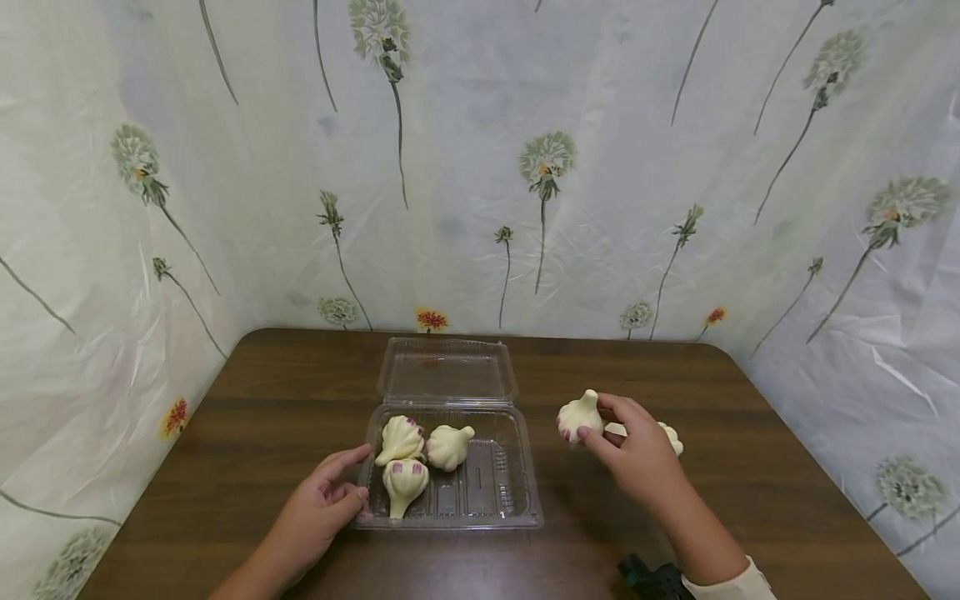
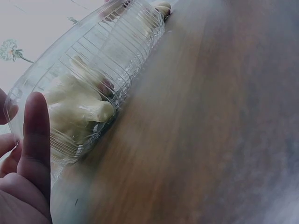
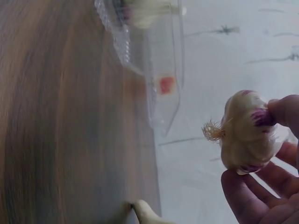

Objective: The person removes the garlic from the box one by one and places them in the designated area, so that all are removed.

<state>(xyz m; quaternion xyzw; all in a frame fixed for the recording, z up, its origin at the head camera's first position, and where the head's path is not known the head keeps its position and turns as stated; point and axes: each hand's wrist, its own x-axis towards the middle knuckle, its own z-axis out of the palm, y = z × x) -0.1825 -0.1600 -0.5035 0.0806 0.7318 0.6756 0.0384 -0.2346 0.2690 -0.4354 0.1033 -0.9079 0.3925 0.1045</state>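
Observation:
A clear plastic clamshell container (image 1: 487,527) lies on the table with its lid folded back, and three garlic bulbs (image 1: 448,448) sit in its left and middle part. My left hand (image 1: 318,504) pinches the container's left rim, the thumb on the near side in the left wrist view. To the right of the container, my right hand (image 1: 637,446) holds another garlic bulb (image 3: 247,133) above the table between thumb and fingers. Its roots and purple streaks show in the right wrist view. Partly hidden behind that hand, more garlic (image 1: 671,437) lies on the table.
The brown wooden table (image 1: 300,375) has rounded far corners. A curtain (image 1: 465,167) printed with dandelions hangs behind and at both sides. On the right wrist is a dark strapped device (image 1: 652,579). The raised lid (image 1: 447,371) lies toward the far edge.

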